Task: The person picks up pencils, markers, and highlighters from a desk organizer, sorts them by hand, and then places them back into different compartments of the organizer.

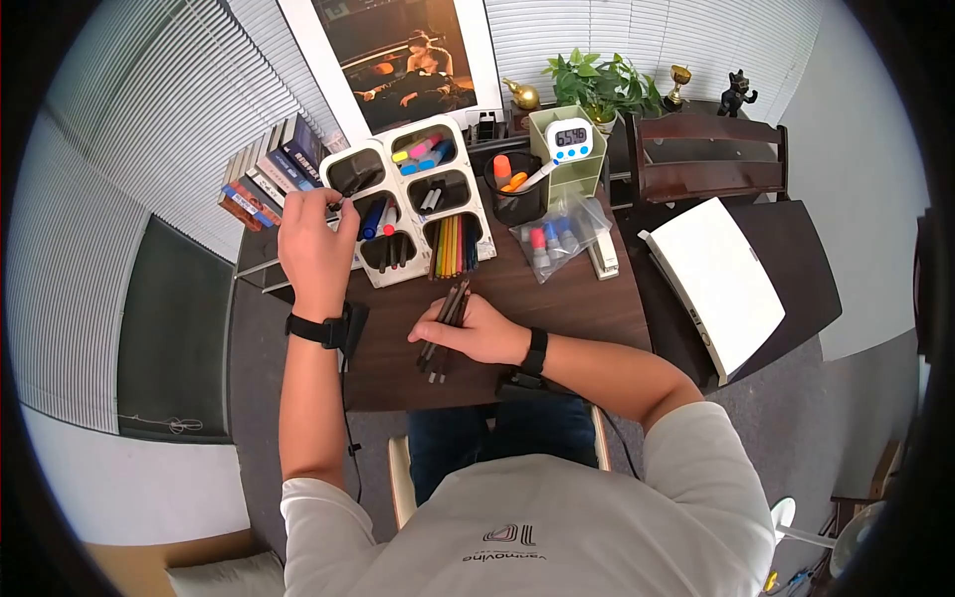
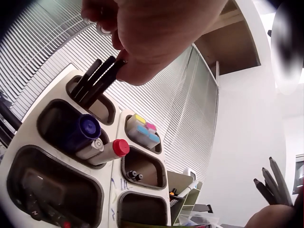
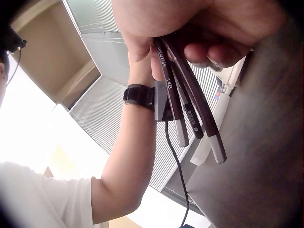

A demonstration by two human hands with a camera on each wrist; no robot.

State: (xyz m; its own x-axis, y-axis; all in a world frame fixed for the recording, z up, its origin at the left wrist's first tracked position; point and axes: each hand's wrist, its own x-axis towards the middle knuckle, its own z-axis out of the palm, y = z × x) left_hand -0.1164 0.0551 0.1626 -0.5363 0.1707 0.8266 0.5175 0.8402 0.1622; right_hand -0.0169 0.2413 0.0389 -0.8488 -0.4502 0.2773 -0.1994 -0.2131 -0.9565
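Observation:
The left hand [image 1: 314, 249] is at the upper-left compartment of the white organizer [image 1: 375, 147]. In the left wrist view, thumb and fingers of this hand [image 2: 159, 35] pinch the upper end of a black pen [image 2: 105, 81], whose lower part stands in the compartment beside other black pens [image 2: 85, 78]. Over the desk's front part, the right hand [image 1: 477, 331] grips several dark pencils [image 1: 430, 356]. Seen from the right wrist, the hand [image 3: 190, 21] holds these pencils [image 3: 197, 97] in a bundle, their grey-tipped ends fanned apart.
Colored pencils [image 1: 454, 249], highlighters [image 1: 422, 151] and markers [image 1: 372, 219] fill other compartments. Right of them are a black mesh cup [image 1: 519, 206], a green holder with a timer [image 1: 569, 139], a clear bag of markers [image 1: 560, 237] and a stapler [image 1: 603, 255]. Books [image 1: 284, 164] stand left.

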